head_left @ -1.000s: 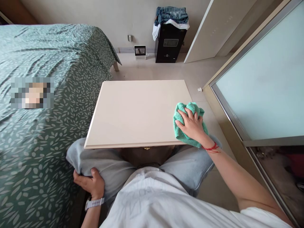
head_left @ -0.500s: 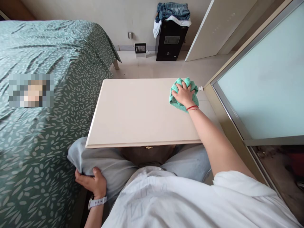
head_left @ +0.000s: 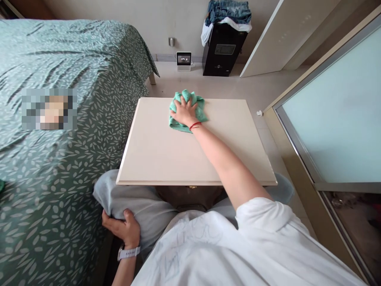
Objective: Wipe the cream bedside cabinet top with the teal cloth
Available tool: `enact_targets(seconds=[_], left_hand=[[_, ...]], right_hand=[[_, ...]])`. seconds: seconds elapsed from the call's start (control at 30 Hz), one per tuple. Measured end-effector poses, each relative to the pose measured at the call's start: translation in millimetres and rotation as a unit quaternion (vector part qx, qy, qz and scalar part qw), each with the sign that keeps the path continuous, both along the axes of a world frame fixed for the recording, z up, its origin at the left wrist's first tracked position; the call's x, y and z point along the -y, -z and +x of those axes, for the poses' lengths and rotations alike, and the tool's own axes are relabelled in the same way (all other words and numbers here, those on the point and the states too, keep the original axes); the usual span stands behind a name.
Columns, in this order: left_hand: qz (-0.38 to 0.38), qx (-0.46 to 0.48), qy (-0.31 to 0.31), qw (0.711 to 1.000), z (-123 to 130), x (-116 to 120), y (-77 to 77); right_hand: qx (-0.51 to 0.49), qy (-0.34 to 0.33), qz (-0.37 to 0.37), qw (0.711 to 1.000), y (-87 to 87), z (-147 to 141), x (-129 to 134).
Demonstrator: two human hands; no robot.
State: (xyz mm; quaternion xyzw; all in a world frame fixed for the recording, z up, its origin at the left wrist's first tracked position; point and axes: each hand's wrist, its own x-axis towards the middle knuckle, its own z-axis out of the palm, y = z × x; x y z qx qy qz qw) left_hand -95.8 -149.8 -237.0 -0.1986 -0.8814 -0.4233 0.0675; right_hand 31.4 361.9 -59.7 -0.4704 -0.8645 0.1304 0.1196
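Observation:
A green cloth (head_left: pixel 202 109) lies bunched on the far part of a cream tabletop (head_left: pixel 166 159), left of its middle. My right hand (head_left: pixel 185 112) presses down on the cloth with its fingers spread; a red string circles the wrist. At the lower left, my left hand (head_left: pixel 126 230) rests against my left leg in light blue jeans (head_left: pixel 143 204), thumb and fingers apart and holding nothing. A watch with a pale band (head_left: pixel 131 253) is on the left wrist.
A bed with a green leaf-patterned cover (head_left: pixel 89 159) stands close on the left. Beyond the table are a small screen (head_left: pixel 183 59) and a black cabinet (head_left: pixel 223 49) topped with folded jeans (head_left: pixel 229 12). A frosted sliding door (head_left: pixel 336 107) is at the right.
My right hand and the green cloth have moved left across the tabletop, from its far right corner. The view has shifted slightly; my left hand stays on the leg.

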Motion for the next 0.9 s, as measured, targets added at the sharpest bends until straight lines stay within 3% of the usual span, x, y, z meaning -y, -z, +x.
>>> enact_targets(seconds=[0.17,0.37,0.47,0.57,0.77,0.9], left_hand=[[0.001,0.0,-0.004,1.0,2.7,-0.1,-1.8],[0.001,0.0,-0.004,1.0,1.1,2.4,1.1],[-0.007,0.002,0.001,1.0,-1.5,4.4,2.9],[-0.015,0.0,0.014,1.0,-4.3,6.2,3.1],[-0.016,0.009,0.025,1.0,-9.0,9.2,2.4],[-0.027,0.032,0.051,0.998,-14.4,13.1,-4.1]], right_hand=[[0.017,-0.112,-0.032,0.993,-16.3,-76.9,39.4],[0.027,-0.207,-0.014,0.978,-24.8,-116.9,83.2],[0.044,-0.278,0.001,0.96,-24.7,-118.7,100.3],[0.033,-0.303,0.006,0.952,-22.5,-113.9,110.2],[0.037,-0.274,-0.006,0.961,-21.4,-98.8,108.2],[0.053,-0.234,-0.023,0.97,-24.9,-70.3,92.4]])
